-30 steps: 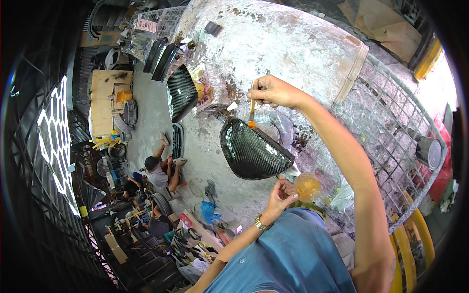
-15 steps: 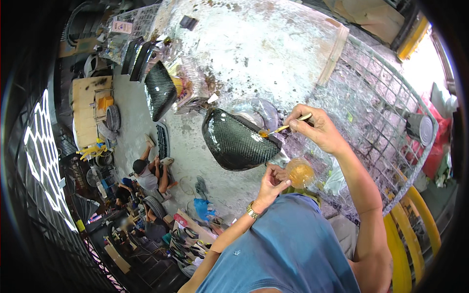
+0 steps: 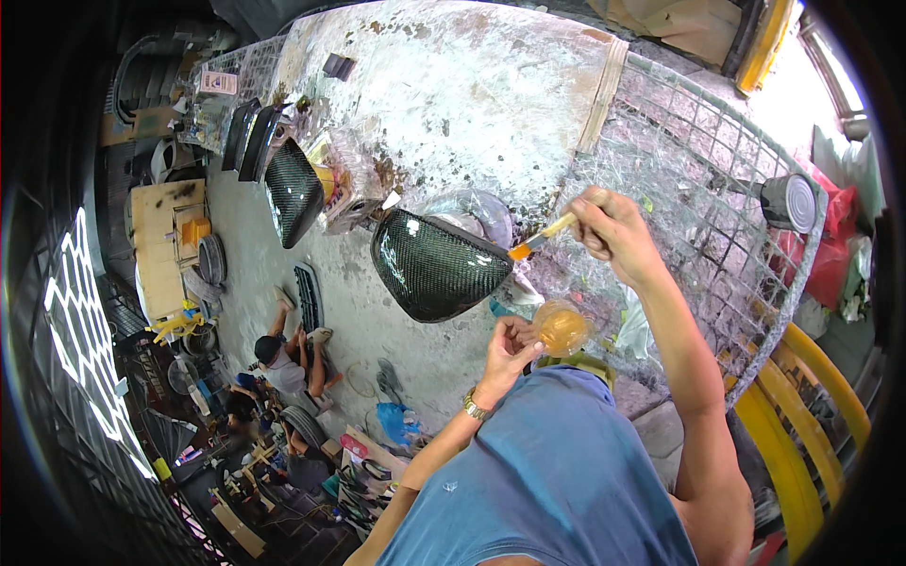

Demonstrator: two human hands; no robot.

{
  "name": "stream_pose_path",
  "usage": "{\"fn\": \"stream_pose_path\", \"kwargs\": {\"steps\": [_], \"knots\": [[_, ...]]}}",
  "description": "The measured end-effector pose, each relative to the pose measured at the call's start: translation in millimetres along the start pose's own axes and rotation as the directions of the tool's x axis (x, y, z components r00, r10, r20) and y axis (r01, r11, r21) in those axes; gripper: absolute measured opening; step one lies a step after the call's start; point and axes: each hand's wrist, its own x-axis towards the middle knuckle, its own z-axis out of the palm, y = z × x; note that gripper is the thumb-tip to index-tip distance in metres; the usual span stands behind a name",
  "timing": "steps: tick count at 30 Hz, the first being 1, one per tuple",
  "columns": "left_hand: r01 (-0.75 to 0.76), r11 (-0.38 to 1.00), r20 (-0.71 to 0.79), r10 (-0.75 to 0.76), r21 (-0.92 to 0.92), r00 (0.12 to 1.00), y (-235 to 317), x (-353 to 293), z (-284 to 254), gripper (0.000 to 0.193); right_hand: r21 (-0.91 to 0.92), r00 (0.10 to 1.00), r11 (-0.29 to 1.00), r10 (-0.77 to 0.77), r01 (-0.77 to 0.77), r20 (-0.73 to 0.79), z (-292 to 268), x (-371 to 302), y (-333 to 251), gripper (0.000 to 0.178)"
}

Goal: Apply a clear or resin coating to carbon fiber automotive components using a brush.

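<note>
My right hand (image 3: 612,231) pinches a small flat paintbrush (image 3: 557,226) by its pale handle. The orange-tinted bristles are at the right corner of a glossy black carbon-weave shell (image 3: 439,269); whether they touch it I cannot tell. Below, my left hand (image 3: 512,354) grips a clear plastic cup (image 3: 563,328) by its side, close to my body. Amber liquid shows in the cup. Behind the shell lies a clear round plastic piece (image 3: 486,213), partly hidden by it.
A second carbon-weave part (image 3: 293,193) and dark curved pieces (image 3: 251,141) lie farther left. The worktop (image 3: 462,85) is stained; wire mesh (image 3: 698,123) borders it, with a metal can (image 3: 788,203) at right. A person (image 3: 288,363) sits low on the floor at left.
My right hand has turned the brush, and its bristles have shifted from the shell's upper right edge to its right corner. The whole view has slid slightly.
</note>
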Motion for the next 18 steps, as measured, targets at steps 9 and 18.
{"fn": "stream_pose_path", "kwargs": {"steps": [9, 18], "knots": [[0.009, 0.999, -0.010, -0.009, -0.039, 1.000, -4, -12, -6, 0.041, 0.011, 0.996, 1.000, 0.026, -0.025, -0.091, -2, 26, 20, 0.018], [-0.077, 0.997, -0.073, 0.078, 0.015, 0.994, -9, -15, -19, 0.033, -0.654, 0.833, 0.586, -0.538, 0.479, 0.128, 49, -73, 16, 0.013]]}}
